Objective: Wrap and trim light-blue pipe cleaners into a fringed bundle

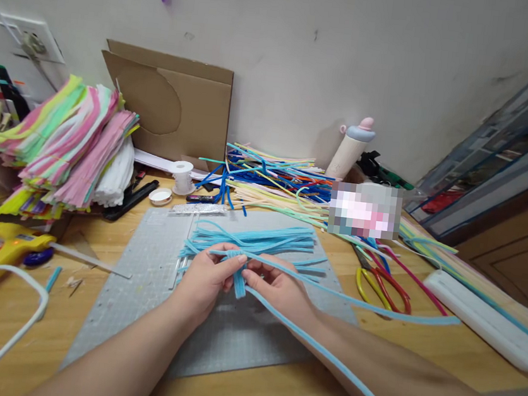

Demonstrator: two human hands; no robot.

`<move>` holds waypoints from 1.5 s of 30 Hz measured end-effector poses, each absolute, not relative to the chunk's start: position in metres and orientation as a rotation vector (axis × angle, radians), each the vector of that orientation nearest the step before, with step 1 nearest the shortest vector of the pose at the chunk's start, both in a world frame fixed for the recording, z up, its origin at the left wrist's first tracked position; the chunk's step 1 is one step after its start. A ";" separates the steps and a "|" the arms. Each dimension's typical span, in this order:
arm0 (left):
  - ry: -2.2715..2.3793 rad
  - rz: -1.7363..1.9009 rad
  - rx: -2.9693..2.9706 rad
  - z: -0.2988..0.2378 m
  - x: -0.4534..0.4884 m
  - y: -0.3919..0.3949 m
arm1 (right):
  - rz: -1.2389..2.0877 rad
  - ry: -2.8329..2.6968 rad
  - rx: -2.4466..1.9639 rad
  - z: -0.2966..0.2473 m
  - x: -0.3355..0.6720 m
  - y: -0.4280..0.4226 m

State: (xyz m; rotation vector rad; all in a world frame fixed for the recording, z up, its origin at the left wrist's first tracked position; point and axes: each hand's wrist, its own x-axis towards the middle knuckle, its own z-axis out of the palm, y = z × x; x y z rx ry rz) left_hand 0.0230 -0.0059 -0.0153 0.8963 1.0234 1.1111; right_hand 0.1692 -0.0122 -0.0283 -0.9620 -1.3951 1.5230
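Note:
Both my hands meet over the grey cutting mat (pixel 139 285). My left hand (pixel 207 277) pinches a small bundle of light blue pipe cleaners (pixel 239 278) at a wrapped point. My right hand (pixel 277 285) grips the same bundle from the other side, fingers closed. Two long blue pipe cleaner strands (pixel 375 307) run from the bundle to the right and down across my right forearm. A loose heap of light blue pipe cleaners (pixel 259 239) lies on the mat just behind my hands.
A yellow glue gun (pixel 10 248) lies at the left. Stacked pastel pipe cleaners (pixel 70 144) sit behind it. Mixed coloured pipe cleaners (pixel 275 180), cardboard (pixel 179 106) and a bottle (pixel 353 146) stand by the wall. Red and yellow-handled scissors (pixel 384 288) and a white bar (pixel 483 318) lie right.

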 end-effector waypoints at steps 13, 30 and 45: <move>1.029 1.079 0.952 -0.018 0.023 -0.006 | 1.424 -1.490 -0.914 -0.022 0.165 -0.016; 1.001 1.102 0.865 -0.019 0.021 -0.003 | 1.652 -1.420 -1.029 -0.030 0.167 -0.008; 0.885 1.109 0.742 -0.013 0.019 -0.003 | 1.734 -1.083 -0.898 -0.032 0.164 -0.004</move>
